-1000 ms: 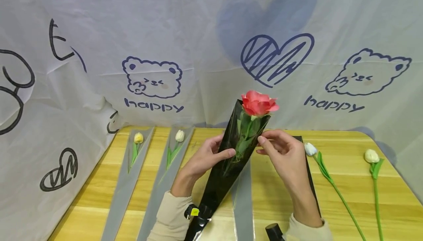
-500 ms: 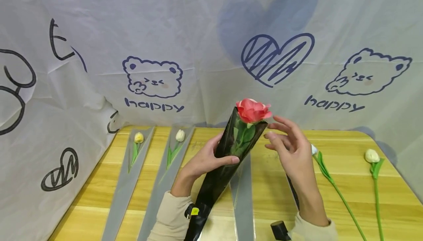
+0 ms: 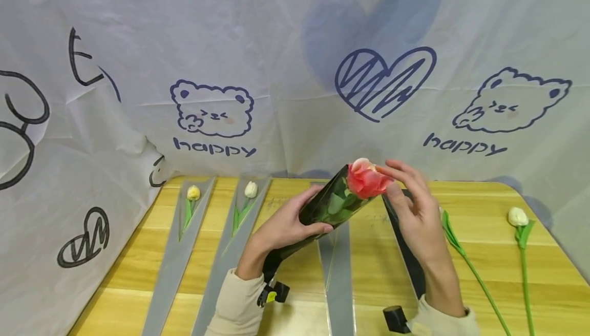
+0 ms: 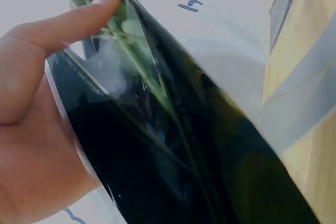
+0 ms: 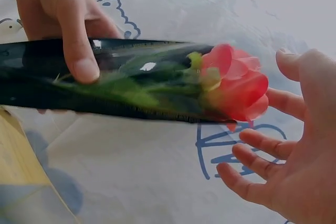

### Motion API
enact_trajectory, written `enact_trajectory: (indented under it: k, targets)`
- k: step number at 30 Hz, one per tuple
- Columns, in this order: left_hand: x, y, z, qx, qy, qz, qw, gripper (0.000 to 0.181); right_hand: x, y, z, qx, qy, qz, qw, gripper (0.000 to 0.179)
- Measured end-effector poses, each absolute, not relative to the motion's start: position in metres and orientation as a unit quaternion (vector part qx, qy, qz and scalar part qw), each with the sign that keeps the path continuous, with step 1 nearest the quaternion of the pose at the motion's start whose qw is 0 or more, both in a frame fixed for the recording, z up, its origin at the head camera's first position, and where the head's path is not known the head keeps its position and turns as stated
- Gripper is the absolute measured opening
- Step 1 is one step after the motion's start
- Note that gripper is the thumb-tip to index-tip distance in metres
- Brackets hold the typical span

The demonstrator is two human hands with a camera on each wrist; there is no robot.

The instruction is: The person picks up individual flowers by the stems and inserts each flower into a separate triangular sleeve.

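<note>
A pinkish-red rose (image 3: 366, 180) stands in a black flower sleeve (image 5: 31, 69) with a clear front, its leaves and stem showing through. My left hand (image 3: 288, 223) grips the sleeve around its middle, thumb lying across the clear front in the left wrist view. The bloom pokes out of the sleeve's mouth and tilts to the upper right. Beside the bloom, my right hand (image 3: 419, 213) has its fingers spread and loosely bent. In the right wrist view a finger of it reaches the petals (image 5: 236, 85); it holds nothing.
On the wooden table (image 3: 286, 308), a sleeved yellow tulip (image 3: 193, 192) and a sleeved white tulip (image 3: 251, 189) lie left. A grey sleeve (image 3: 338, 285) lies mid-table, a black-edged one (image 3: 407, 254) right of it. A bare white tulip (image 3: 518, 217) lies far right.
My left hand has tilted the wrapped rose further right and lowered its bloom. My right hand has left the sleeve's edge and moved up to the petals.
</note>
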State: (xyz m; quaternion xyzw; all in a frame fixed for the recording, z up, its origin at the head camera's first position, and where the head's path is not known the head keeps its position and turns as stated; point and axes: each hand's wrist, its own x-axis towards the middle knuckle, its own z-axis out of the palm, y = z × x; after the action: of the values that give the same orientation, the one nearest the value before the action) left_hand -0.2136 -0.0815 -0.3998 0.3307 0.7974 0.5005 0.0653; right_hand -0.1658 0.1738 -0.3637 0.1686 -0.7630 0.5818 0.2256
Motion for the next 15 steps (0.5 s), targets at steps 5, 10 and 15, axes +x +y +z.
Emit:
enact_trajectory:
  k: [5,10,15]
  targets:
    - [-0.211,-0.077,-0.399,0.336,0.805,0.486,0.044,0.068,-0.166,0.169,-0.365,0.186,-0.766,0.584,0.194,0.03]
    - [-0.207,-0.072,-0.395,0.326,0.807,0.49,0.05,0.071,-0.165,0.167,-0.366,0.192,-0.779,0.57,0.179,0.029]
    - [-0.203,-0.066,-0.392,0.331,0.81,0.482,0.047,0.069,-0.164,0.169,-0.367,0.19,-0.804,0.538,0.168,0.029]
